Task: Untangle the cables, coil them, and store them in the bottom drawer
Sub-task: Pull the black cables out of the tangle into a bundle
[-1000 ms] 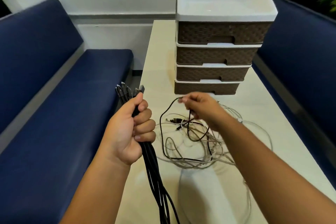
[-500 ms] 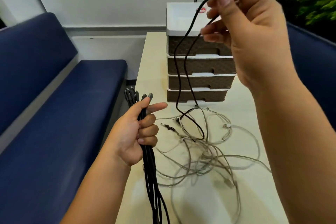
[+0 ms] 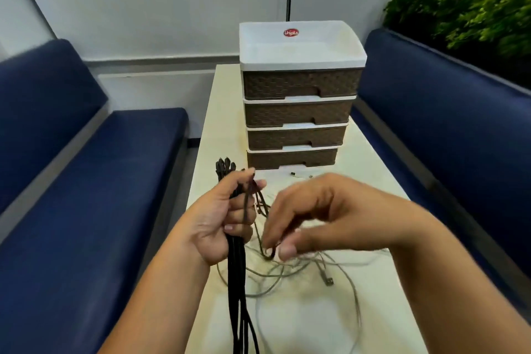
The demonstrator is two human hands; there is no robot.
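The left hand (image 3: 221, 220) grips a bundle of black cables (image 3: 237, 276), lower ends cut off. The blurred right hand (image 3: 310, 218) pinches a black cable loop (image 3: 268, 253) above tangled grey cables (image 3: 301, 270); the bottom drawer (image 3: 291, 158) sits closed.

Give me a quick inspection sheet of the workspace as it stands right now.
Surface: cream table, narrow, between two benches.
Job's things: drawer unit with four brown drawers, all shut, bottom drawer included.
Clutter: nothing seen.
Hands: left hand grips a bundle of black cables, plugs up; right hand pinches a loop of dark cable above the pile.
Cables: pale cables lie tangled on the table, none coiled.
Surroundings: blue benches on both sides, green plants at back right, white wall behind.
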